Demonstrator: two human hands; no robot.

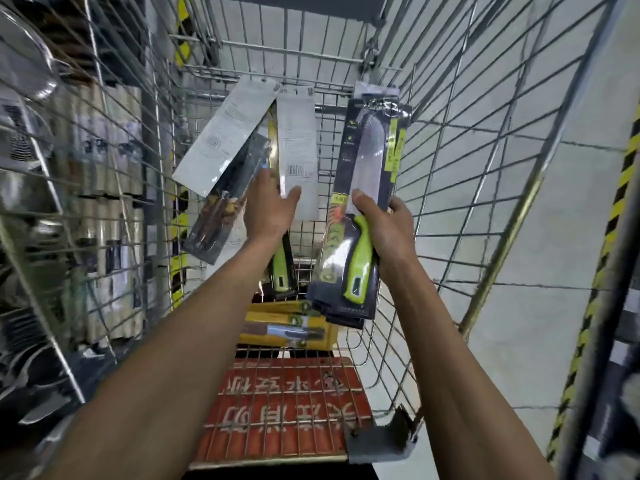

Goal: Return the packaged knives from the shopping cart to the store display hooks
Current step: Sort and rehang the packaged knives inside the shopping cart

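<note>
I look down into a wire shopping cart [450,161]. My right hand [389,232] grips a stack of packaged knives [369,161] by its lower half; the top one shows a wide blade and a lime-green handle. My left hand [270,206] holds a fanned bunch of knife packages [298,147] above the cart. Two of these show white backs, one dark pack [221,216] tilts left, and a green handle [280,270] sticks out below my wrist. Yellow knife packages [287,327] lie on the cart's bottom.
A red sign with white characters [284,407] lies on the cart's near wire flap. Blurred store shelving with goods [69,202] stands close on the left. Grey floor [554,237] and yellow-black hazard tape [609,220] run along the right.
</note>
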